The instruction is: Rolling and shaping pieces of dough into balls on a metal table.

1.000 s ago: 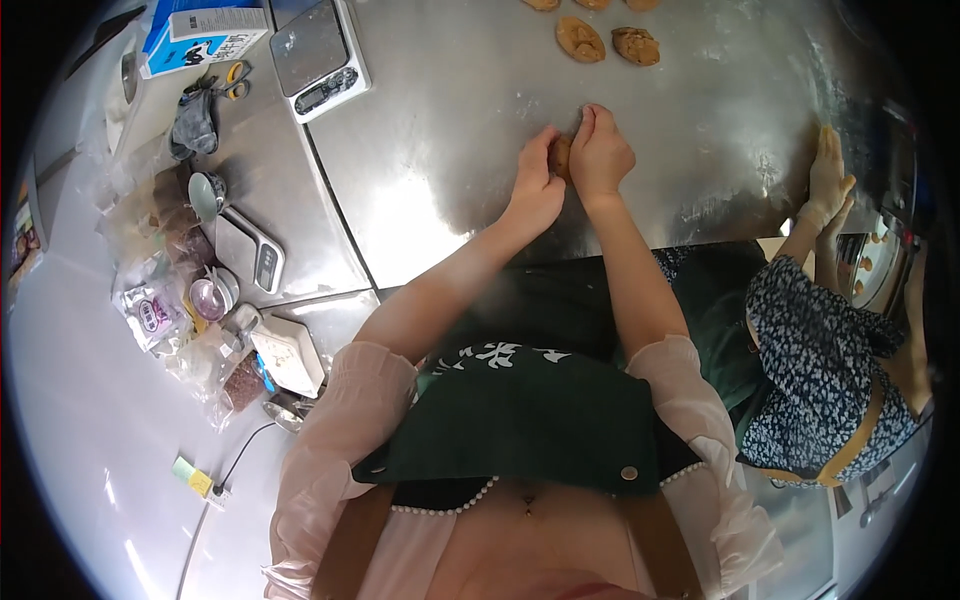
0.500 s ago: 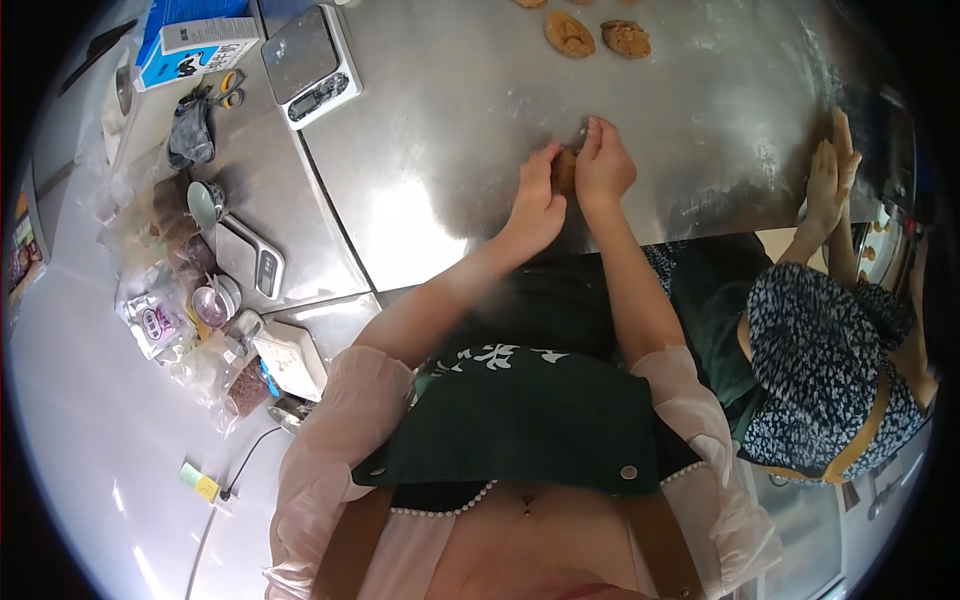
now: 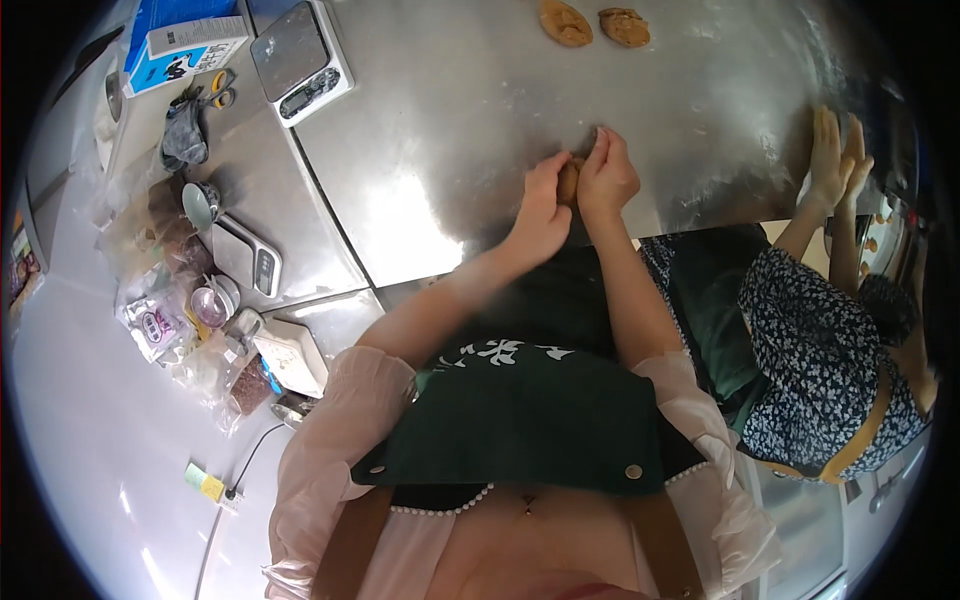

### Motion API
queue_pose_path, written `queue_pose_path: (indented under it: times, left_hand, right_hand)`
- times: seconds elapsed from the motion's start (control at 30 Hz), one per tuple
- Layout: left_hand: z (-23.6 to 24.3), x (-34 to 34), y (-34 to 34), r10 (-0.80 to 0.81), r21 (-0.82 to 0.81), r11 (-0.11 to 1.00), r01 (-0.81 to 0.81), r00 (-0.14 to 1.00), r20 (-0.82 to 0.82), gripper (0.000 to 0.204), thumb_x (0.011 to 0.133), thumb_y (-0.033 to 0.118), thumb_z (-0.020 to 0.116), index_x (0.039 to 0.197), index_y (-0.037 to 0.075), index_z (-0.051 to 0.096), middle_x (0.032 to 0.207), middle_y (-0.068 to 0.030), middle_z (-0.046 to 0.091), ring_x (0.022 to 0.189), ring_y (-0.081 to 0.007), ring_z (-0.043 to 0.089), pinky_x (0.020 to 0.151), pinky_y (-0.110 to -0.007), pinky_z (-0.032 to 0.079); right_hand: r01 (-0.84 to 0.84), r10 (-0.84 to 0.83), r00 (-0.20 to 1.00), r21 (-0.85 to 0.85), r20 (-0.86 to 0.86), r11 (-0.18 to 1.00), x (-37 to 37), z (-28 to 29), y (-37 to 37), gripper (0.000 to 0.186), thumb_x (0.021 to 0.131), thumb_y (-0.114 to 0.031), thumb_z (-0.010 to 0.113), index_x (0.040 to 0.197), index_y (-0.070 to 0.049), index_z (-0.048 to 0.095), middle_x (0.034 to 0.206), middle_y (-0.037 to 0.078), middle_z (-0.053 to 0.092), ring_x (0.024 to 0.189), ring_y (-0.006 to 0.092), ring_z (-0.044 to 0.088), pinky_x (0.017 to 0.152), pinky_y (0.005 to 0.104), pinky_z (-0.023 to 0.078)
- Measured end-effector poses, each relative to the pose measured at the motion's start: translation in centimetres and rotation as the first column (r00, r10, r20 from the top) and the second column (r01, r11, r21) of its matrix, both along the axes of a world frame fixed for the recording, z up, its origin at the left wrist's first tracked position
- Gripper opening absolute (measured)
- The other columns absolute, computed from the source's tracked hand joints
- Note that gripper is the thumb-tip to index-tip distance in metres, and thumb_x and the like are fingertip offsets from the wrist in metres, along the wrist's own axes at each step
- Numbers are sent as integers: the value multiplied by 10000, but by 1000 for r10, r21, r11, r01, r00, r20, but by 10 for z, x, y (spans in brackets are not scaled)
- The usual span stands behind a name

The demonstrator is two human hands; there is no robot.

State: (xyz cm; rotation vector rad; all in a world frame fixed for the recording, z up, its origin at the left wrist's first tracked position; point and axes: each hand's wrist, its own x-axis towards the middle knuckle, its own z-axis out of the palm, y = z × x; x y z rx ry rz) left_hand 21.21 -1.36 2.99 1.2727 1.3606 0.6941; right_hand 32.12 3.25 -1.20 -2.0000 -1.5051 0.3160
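A small piece of brown dough [image 3: 569,184] is cupped between my two hands, just above the near part of the steel table [image 3: 470,120]. My left hand [image 3: 541,212] curls round its left side with bent fingers. From the right, my right hand [image 3: 608,178] closes over it, fingers bent and pointing away from me. Much of the dough is hidden by the hands. Farther off on the table lie a flattened oval dough piece [image 3: 566,23] and a rougher, folded-looking one [image 3: 625,28].
A kitchen scale [image 3: 303,62] stands at the far left, near a carton [image 3: 190,55] and yellow-handled scissors [image 3: 222,88]. A second scale [image 3: 247,257], a small bowl [image 3: 201,203] and several bags crowd the left side. At right, a co-worker's hands [image 3: 832,165] are over the table.
The far dough pieces and the scale sit slightly higher in the picture. My hands have shifted a little round the dough. The co-worker's hands, pressed together before, are now more apart at the fingers.
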Motion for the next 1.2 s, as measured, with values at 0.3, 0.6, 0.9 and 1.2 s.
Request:
queue_pose_path:
  times: [0.3, 0.6, 0.9, 1.2]
  left_hand:
    - [3, -5, 39, 189, 169, 966, -195, 981, 52, 707, 725, -94, 436, 1409, -28, 274, 1389, -208, 333, 1298, -335, 342, 1112, -397, 255]
    - [0, -3, 34, 296, 56, 952, -300, 952, 71, 706, 733, -100, 404, 1419, -35, 249, 1379, -213, 349, 1323, -330, 340, 1141, -385, 232]
    - [-13, -14, 36, 153, 1, 988, -153, 988, 22, 689, 749, -105, 405, 1418, -33, 256, 1384, -216, 350, 1325, -329, 344, 1134, -387, 245]
    - [-10, -1, 5, 186, 23, 982, -188, 980, 64, 713, 772, -115, 408, 1448, -22, 200, 1417, -205, 312, 1365, -318, 290, 1142, -393, 232]
  right_hand:
    - [-138, 140, 990, 89, -20, 986, -16, 13, 76, 185, 931, -248, 557, 914, -98, 664, 734, 103, 678, 635, 301, 650, 567, 390, 493]
    - [-77, 77, 997, -51, -4, 996, -31, -2, 72, 206, 944, -244, 515, 956, -103, 665, 756, 105, 687, 642, 315, 653, 576, 406, 501]
    - [-70, 70, 997, 15, -31, 997, -24, -8, 60, 170, 927, -210, 543, 946, -93, 665, 755, 114, 685, 619, 310, 652, 548, 395, 502]
    - [-53, 52, 995, 14, 82, 998, -11, -13, 27, 166, 928, -211, 544, 942, -94, 660, 732, 126, 676, 605, 334, 642, 553, 417, 506]
